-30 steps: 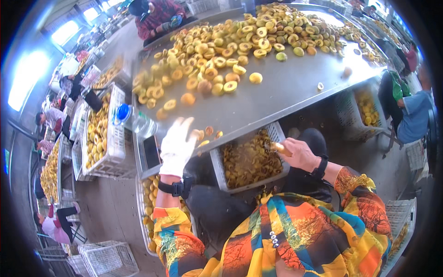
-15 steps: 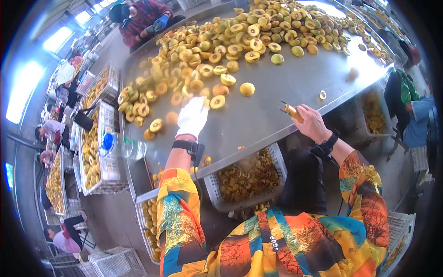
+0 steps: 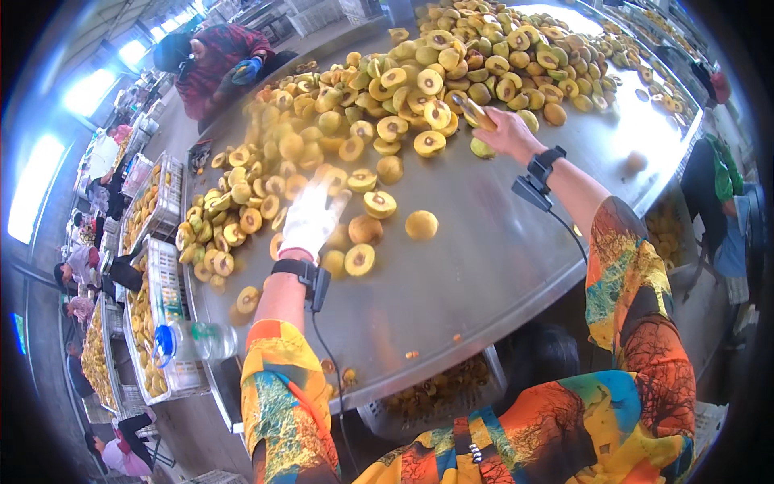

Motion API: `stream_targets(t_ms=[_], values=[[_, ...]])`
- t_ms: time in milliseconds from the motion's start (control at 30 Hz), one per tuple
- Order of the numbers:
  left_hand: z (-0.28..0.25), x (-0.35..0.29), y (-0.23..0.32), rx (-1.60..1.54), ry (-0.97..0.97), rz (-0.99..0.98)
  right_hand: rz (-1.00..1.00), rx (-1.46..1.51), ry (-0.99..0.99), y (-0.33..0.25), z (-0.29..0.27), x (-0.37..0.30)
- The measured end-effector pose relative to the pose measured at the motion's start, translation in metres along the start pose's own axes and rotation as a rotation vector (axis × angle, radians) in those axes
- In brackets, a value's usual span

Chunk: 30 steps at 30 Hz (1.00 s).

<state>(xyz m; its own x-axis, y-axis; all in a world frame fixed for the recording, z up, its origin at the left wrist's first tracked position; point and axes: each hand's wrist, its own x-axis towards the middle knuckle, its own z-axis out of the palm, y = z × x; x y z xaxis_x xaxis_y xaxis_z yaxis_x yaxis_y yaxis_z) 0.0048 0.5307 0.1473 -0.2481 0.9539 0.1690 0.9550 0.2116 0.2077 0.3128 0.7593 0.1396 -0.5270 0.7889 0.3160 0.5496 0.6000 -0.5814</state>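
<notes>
Fruit halves (image 3: 430, 143) lay heaped on the metal desk (image 3: 484, 242): yellow flesh, brown centres, greenish-yellow to orange skins; some cut face up, others rounded side up. Left hand (image 3: 313, 216), in a white glove (image 3: 305, 231), was over the near-left part of the heap, grip spread; could not tell whether it touched any halves. Right hand (image 3: 509, 135), bare, had its grip closed round a tool (image 3: 476, 113), at the heap's near edge. Versus half a second earlier: right hand had gone from near the desk's front edge to the heap; left hand had reached farther in.
</notes>
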Motion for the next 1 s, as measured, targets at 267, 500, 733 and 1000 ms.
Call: stream_targets(t_ms=[267,500,733,1000], values=[[0.049,0.119,0.062,-0.147,0.130,0.449,-0.027,0.017,0.141,0.041,0.021,0.096],[0.067,0.225,0.093,0.073,0.191,0.329,-0.192,-0.210,0.074,0.018,0.054,0.164],[0.055,0.244,0.110,-0.009,-0.152,0.027,-0.349,-0.564,-0.223,0.052,0.066,0.208],[0.100,0.285,0.061,-0.039,-0.319,0.197,0.016,-0.249,-0.322,0.032,0.091,0.172]])
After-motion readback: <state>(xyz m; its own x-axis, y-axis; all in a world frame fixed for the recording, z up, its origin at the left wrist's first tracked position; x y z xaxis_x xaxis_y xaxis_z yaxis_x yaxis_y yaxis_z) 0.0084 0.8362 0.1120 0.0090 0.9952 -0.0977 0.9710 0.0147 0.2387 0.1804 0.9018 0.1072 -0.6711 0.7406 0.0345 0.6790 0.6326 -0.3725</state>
